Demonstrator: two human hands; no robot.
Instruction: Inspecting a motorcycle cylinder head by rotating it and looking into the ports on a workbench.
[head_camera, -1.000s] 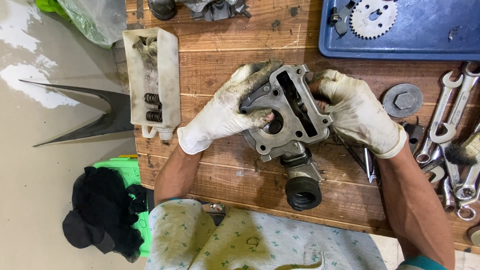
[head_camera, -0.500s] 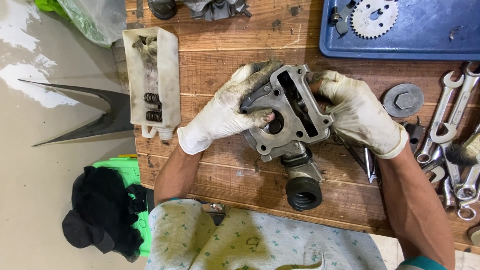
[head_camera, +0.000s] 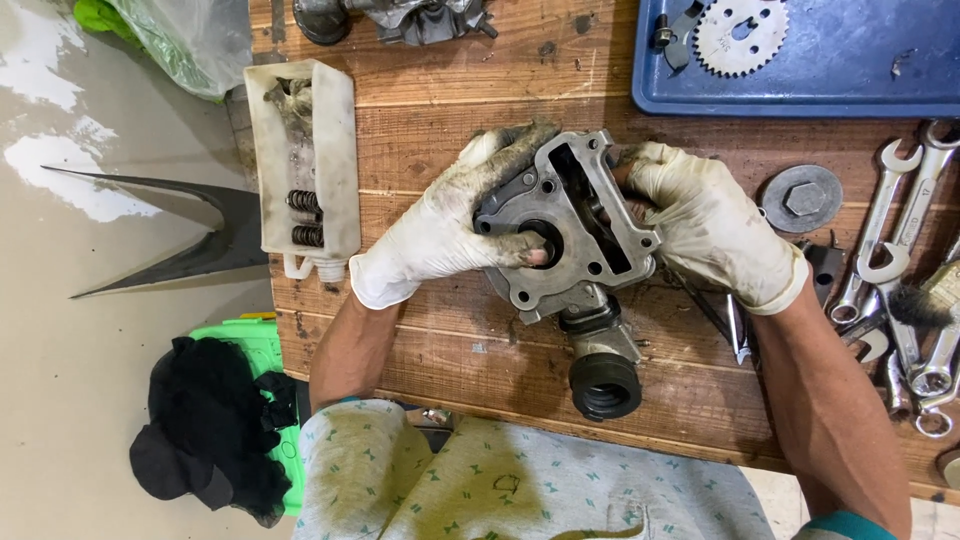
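Both my hands wear dirty white gloves and grip a grey metal engine cylinder head (head_camera: 575, 235) on the wooden workbench (head_camera: 440, 130). My left hand (head_camera: 445, 225) wraps its left side, with the thumb at the round bore in the middle. On the right side my right hand (head_camera: 705, 225) holds it, fingers curled over the edge. A black ribbed rubber intake boot (head_camera: 603, 383) sticks out from the head's near side, towards me.
A cut-open white plastic container (head_camera: 305, 160) with springs lies at the left. A blue tray (head_camera: 880, 60) holds a sprocket (head_camera: 740, 35). Several wrenches (head_camera: 900, 290) and a round washer with a nut (head_camera: 802, 198) lie at the right. Black cloth (head_camera: 210, 430) rests on a green crate below.
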